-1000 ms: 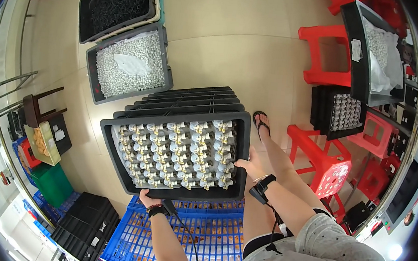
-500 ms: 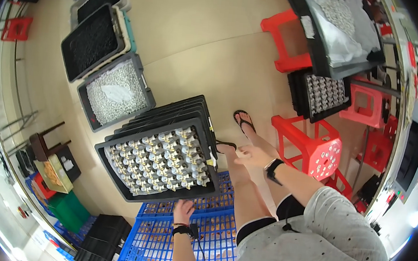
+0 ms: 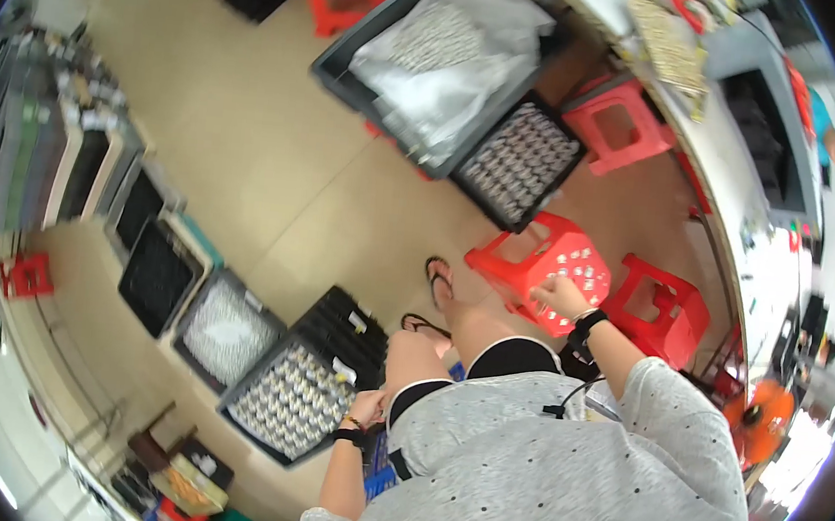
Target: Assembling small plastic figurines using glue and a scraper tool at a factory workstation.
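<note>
My left hand point(image 3: 366, 408) hangs beside my thigh with its fingers curled in, close to the right edge of a stack of black trays point(image 3: 270, 454). The top tray holds rows of small silvery parts point(image 3: 293, 401). It cannot be told whether the hand touches the tray. In front of the red stool point(image 3: 579, 258), my right hand point(image 3: 562, 297) is loosely closed, with nothing visible in it. Pale marks dot the stool's seat. Both wrists wear black bands.
Left of the trays stand a bin of white pieces point(image 3: 227, 328) and a black bin point(image 3: 163, 276). Ahead, a large dark bin point(image 3: 341, 64) has a white liner and overlaps another filled tray point(image 3: 517, 165). More red stools point(image 3: 659, 309) stand by the long workbench point(image 3: 732, 226).
My view and body have turned to the right. My left hand has drawn in from the tray's front edge, fingers now curled. My right hand has come in front of the red stool.
</note>
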{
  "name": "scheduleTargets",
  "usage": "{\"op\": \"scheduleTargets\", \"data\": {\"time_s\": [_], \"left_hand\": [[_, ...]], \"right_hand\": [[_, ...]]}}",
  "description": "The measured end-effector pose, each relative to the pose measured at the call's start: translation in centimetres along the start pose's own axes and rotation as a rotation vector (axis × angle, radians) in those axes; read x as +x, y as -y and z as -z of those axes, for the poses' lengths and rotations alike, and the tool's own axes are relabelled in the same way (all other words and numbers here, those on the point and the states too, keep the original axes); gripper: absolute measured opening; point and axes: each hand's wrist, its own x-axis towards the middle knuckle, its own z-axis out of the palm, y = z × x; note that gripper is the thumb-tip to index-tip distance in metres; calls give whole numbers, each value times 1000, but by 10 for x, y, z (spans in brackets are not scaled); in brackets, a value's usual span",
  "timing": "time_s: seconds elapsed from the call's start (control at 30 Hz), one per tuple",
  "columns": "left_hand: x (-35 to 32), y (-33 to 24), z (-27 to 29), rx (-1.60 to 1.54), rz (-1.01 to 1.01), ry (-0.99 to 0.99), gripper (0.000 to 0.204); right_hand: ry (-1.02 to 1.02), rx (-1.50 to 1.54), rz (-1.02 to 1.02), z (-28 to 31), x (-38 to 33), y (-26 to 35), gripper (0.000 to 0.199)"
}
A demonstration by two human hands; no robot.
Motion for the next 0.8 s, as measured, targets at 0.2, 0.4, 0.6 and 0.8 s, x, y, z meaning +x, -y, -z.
{"op": "scheduleTargets", "data": {"time_s": [0.2,0.4,0.6,0.8], "left_hand": [[4,-102,10,369,-99,-32,36],[60,-147,78,557,51,-10,38],[108,-226,68,944,114,-41,29],[108,-274,-28,1107,13,13,29]], "right_hand": [[-313,211,-294,-12,-89,-52,36],[-470,465,-289,-77,-144,-77,27],[-691,853,-393,-161,-195,-115,25],[-909,1210,-569,-274,-232,-193,28]]}}
